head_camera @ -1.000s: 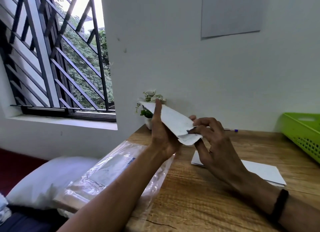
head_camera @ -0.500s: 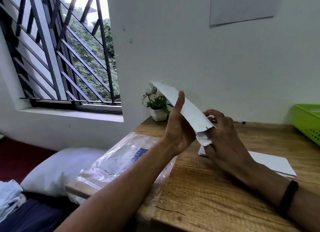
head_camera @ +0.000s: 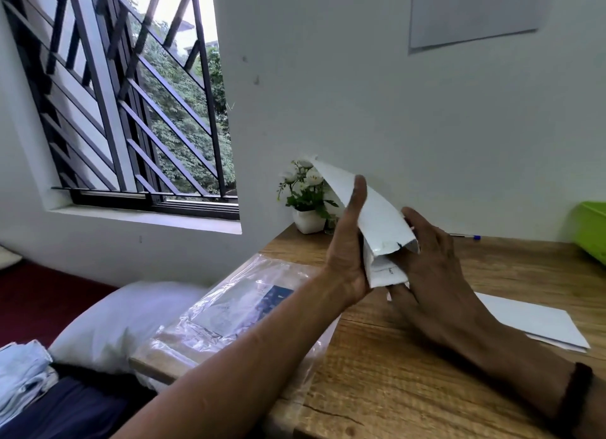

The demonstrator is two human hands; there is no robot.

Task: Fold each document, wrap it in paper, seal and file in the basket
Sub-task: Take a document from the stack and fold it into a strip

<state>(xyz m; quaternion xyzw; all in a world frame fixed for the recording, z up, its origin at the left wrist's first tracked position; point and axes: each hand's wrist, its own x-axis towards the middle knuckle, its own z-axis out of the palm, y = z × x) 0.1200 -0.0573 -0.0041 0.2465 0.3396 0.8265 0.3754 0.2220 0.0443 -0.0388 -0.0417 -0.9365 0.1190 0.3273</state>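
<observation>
The folded document (head_camera: 385,273) is being slid into the paper wrapper (head_camera: 370,215) above the table (head_camera: 393,366), the left hand (head_camera: 347,252) gripping the wrapper, the right hand (head_camera: 429,261) pinching the document; sealing and filing in the green basket (head_camera: 592,230) are remaining.

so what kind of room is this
Probably a bedroom or home study corner: a wooden desk against the wall beside a barred window, a pillow on a bed next to it, and a small potted plant.
</observation>
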